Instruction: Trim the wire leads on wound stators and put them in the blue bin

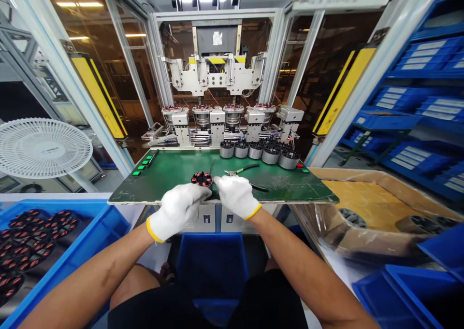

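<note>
On the green desk (170, 167), the left hand (181, 204) holds the round coil (201, 178), and just right of that coil the right hand (235, 193) has bunched fingers, holding what I can't tell.

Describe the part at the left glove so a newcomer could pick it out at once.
Find the green tabletop in front of the white machine. Near the tabletop's front edge, the gloved left hand holds a round part. Its red-and-black top sets it apart from the dark-topped grey cylinders grouped at the tabletop's back right.

Green worktop (174, 167) — clustered metal stator cores (255, 151), pliers (239, 170), green buttons (145, 162)
</note>
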Motion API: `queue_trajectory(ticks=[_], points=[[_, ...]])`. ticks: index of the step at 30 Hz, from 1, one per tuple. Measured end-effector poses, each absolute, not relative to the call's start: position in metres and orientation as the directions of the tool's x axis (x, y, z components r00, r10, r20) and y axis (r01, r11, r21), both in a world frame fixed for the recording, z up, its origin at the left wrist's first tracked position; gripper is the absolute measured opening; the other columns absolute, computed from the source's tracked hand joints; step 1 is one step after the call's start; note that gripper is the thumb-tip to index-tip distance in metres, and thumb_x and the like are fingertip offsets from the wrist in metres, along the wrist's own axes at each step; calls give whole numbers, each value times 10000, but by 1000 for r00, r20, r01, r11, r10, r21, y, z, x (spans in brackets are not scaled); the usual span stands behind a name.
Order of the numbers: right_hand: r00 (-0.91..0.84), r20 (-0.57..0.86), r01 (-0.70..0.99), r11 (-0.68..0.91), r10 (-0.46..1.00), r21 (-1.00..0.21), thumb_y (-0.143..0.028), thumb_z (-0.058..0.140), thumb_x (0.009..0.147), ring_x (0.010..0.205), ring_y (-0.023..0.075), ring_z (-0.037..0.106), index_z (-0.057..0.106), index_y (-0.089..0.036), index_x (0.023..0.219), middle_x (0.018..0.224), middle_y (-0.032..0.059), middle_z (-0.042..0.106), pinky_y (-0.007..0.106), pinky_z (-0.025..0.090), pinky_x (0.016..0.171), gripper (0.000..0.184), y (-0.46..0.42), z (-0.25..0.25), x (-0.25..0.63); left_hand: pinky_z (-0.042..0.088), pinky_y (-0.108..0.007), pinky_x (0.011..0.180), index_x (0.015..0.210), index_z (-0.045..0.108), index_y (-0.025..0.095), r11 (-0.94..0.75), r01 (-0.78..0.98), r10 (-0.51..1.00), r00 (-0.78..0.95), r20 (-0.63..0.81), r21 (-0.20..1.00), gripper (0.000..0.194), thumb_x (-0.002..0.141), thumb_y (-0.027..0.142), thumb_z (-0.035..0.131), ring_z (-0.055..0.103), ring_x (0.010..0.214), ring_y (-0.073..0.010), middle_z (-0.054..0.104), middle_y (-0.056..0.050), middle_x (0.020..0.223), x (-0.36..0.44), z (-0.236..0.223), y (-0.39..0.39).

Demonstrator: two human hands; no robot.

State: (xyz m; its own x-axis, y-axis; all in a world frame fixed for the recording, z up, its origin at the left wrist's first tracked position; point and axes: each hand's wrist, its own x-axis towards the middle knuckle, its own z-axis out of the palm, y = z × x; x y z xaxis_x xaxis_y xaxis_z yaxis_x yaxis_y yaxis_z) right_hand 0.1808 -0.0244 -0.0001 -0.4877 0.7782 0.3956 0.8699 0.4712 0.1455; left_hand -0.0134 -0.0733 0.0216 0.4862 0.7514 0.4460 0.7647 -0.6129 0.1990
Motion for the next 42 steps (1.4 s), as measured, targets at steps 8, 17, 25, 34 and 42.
queue_trajectory(ticks=[8,17,25,34,42], points=[[-473,319,880,454,821,137,-172,409,828,696,286,622,550,-161,897,740,104,610,356,420,572,157,-56,-20,156,467,-257,671,903,689,263,-368,841,922,273,275,396,240,804,305,474,638,829,-184,714,31,906,25,72,-26],[-432,251,898,440,866,25,-213,407,856,724,264,639,531,-191,942,807,80,635,354,465,595,152,-61,-16,157,481,-268,814,1034,663,275,-584,785,780,471,413,208,241,854,311,507,623,947,-170,681,13,1057,-2,59,-35],[-472,232,872,489,850,-17,-268,307,934,691,227,630,530,-196,953,791,63,641,323,435,610,235,-87,3,154,476,-418,889,1102,624,131,-653,713,439,630,641,-254,300,871,203,446,568,1068,-272,650,-139,1109,-14,-8,-43],[-585,269,806,511,765,298,-195,299,927,878,239,609,545,-198,1135,1045,119,622,325,415,694,322,-49,63,185,449,-432,920,1109,623,162,-699,704,473,587,657,-126,331,846,162,422,544,1108,-271,633,-121,1160,-17,-14,-40],[-602,129,799,596,788,86,-279,352,931,754,214,636,597,-201,990,831,62,671,297,409,622,263,-62,12,165,461,-277,709,866,708,273,-572,808,784,486,386,143,186,831,361,549,622,822,-180,677,-5,904,-6,42,-30]])
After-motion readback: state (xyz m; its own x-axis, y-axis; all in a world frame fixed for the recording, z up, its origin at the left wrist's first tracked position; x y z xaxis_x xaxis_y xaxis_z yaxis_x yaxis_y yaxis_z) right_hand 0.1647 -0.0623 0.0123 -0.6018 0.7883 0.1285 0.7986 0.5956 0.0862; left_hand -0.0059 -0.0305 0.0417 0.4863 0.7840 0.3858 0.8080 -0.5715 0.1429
